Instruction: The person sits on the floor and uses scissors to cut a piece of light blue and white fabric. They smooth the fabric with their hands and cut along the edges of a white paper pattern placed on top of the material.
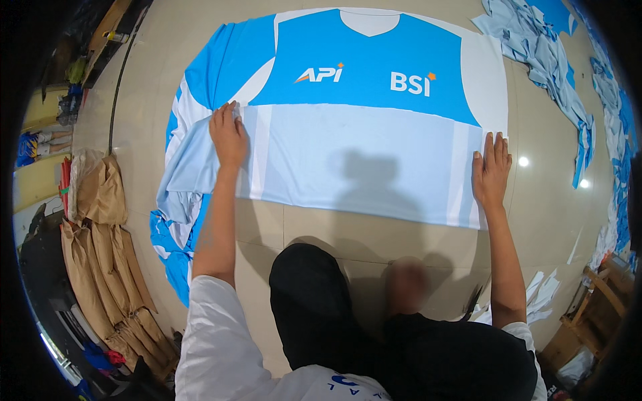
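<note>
One white-shirted person [224, 337] rests two hands [229, 137] [493, 170] on blue-and-white fabric [321, 150].

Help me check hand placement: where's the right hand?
In the head view, the right hand is right of centre, at the right edge of the spread fabric.

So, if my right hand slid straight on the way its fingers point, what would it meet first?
Your right hand would probably meet the white side panel of the blue garment first, just past your fingertips, though depth is hard to judge.
</note>
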`<control>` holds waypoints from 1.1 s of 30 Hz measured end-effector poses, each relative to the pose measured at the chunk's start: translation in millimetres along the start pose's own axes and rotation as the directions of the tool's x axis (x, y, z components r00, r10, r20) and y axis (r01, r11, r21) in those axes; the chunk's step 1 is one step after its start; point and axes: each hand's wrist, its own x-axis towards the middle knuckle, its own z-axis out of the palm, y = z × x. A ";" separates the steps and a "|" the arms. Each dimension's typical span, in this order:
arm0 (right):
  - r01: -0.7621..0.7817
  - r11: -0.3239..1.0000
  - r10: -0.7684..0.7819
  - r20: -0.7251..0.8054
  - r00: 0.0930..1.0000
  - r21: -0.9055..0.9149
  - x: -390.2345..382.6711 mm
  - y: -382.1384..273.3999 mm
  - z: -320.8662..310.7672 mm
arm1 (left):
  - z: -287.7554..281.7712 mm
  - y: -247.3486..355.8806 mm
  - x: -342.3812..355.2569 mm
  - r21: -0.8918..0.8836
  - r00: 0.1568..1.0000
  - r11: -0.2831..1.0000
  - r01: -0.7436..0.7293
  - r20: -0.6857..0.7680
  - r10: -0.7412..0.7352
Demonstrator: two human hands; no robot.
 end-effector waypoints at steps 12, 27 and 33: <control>0.038 0.999 -0.038 -0.037 0.999 0.012 1.0 0.2 -3.4 | -24.0 -41.7 65.4 -0.388 0.907 0.921 0.021 0.394 0.145; -0.014 0.999 0.015 -0.031 0.999 0.029 3.0 -0.4 -4.1 | -26.0 -29.4 33.4 -0.044 0.977 0.979 -0.198 0.074 0.201; -0.125 0.991 0.132 -0.150 0.980 0.053 -24.8 11.7 -19.9 | -41.1 33.0 -68.2 -0.061 0.998 0.997 -0.036 0.055 0.040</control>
